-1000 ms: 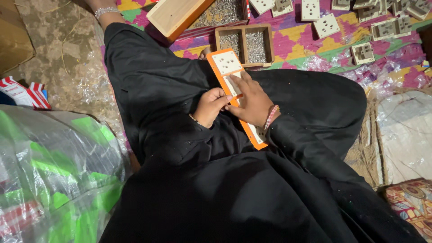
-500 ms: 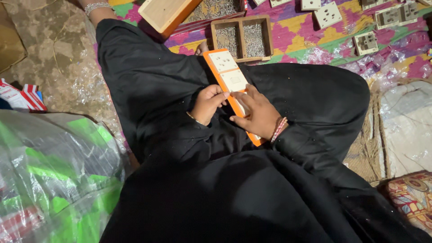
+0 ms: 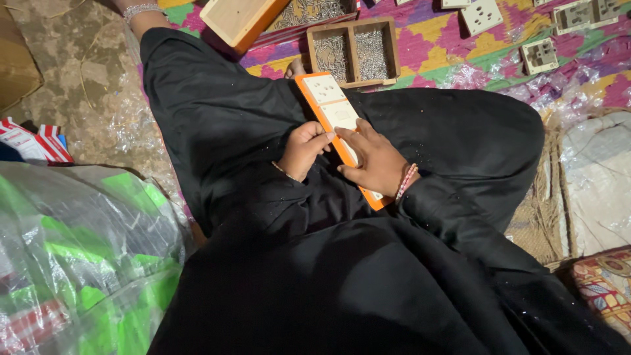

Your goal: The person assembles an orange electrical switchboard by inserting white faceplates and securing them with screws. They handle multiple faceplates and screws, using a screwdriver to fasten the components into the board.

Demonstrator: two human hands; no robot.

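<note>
Because the orange switchboard panel (image 3: 336, 125) lies lengthwise across the person's lap, it stays steady for work; the right hand (image 3: 376, 162) presses flat on it, fingers spread, while the left hand (image 3: 303, 148) pinches its near edge, fingers curled together.

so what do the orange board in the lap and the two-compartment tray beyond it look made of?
Orange board: looks like a moulded plastic frame, smooth and evenly coloured, with off-white plastic-looking inserts; both hands rest on it, the left hand and the right hand. Divided tray: most likely unfinished wood, with pale matte walls and square-cut edges. Its fill glints grey, probably small metal fasteners, too small to tell which.
</note>
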